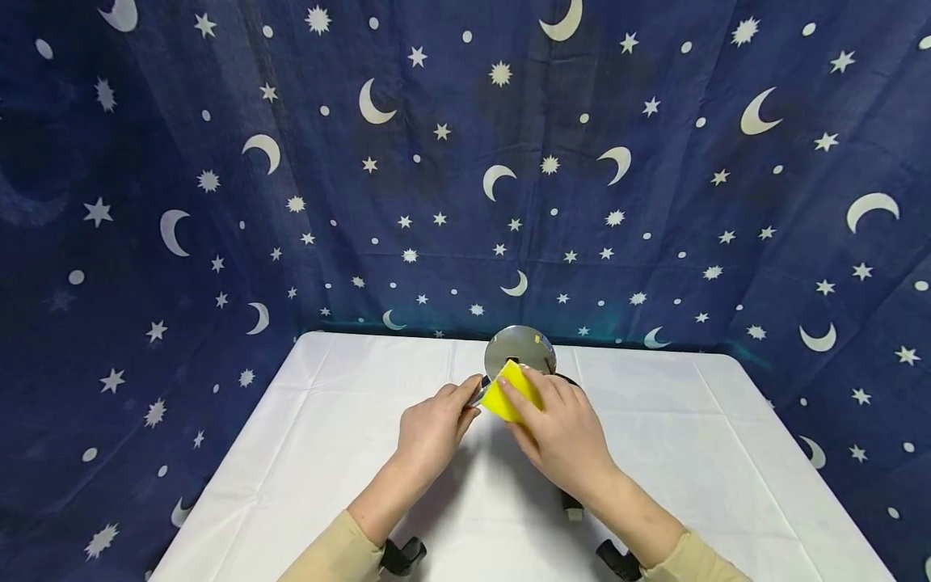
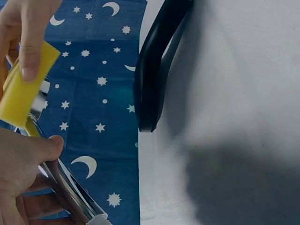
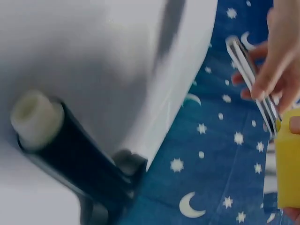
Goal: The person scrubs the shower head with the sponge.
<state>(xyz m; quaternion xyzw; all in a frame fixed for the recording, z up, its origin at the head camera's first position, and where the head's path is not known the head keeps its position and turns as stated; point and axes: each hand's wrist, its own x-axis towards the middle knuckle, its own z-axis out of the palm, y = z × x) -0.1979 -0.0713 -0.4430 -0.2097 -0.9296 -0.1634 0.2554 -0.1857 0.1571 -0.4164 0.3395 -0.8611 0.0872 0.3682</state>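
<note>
A shiny metal utensil (image 1: 522, 343) with a round, mirror-like head is held up over the far part of the table; its exact kind is unclear. My left hand (image 1: 436, 424) grips its slim chrome handle (image 2: 70, 190), thumb on one side and fingers on the other. In my right hand (image 1: 567, 428) a yellow sponge (image 1: 512, 392) is pinched between thumb and fingers. The sponge (image 2: 30, 89) touches the handle near the head, and part of it wraps the metal. My right hand covers some of the head in the head view.
Beneath my right arm lies a black object with a white tip (image 3: 35, 119); its kind is unclear. A black curved piece (image 2: 152, 70) shows near the table's far edge. White cloth (image 1: 320, 420) covers the table, and a blue star-and-moon curtain (image 1: 451, 178) hangs behind.
</note>
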